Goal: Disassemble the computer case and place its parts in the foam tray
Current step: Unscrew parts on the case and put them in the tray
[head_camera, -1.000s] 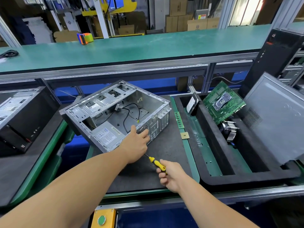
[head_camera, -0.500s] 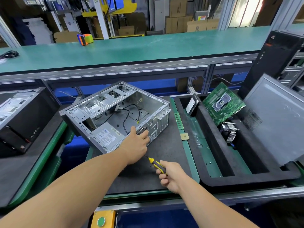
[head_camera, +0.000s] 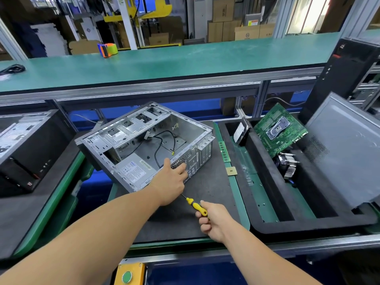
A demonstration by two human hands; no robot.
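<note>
I am at a factory counter (head_camera: 205, 204) covered by a dark mat, with a long green shelf (head_camera: 164, 60) behind it and cardboard boxes stacked beyond. My left arm reaches forward and my left hand (head_camera: 171, 181) rests on the near rear corner of the computer case (head_camera: 144, 142), thumb up along the edge and fingers laid over the vented back panel. My right hand (head_camera: 212, 220) is lower and nearer to me, fingers curled round the yellow handle of a screwdriver (head_camera: 196, 206), whose thin shaft points up toward the case and disappears under my left hand. The case lies on its side on the mat, open face up, showing bare metal, black cables and a grey power supply (head_camera: 134, 168) at the near corner. Just right of it on the mat lie a green memory stick (head_camera: 224, 151) and a small square chip (head_camera: 231, 171). Further right sits the black foam tray (head_camera: 277, 223), holding a green circuit board (head_camera: 279, 130), a finned cooler (head_camera: 287, 164), a hard drive (head_camera: 241, 130) and a grey side panel (head_camera: 345, 149).
</note>
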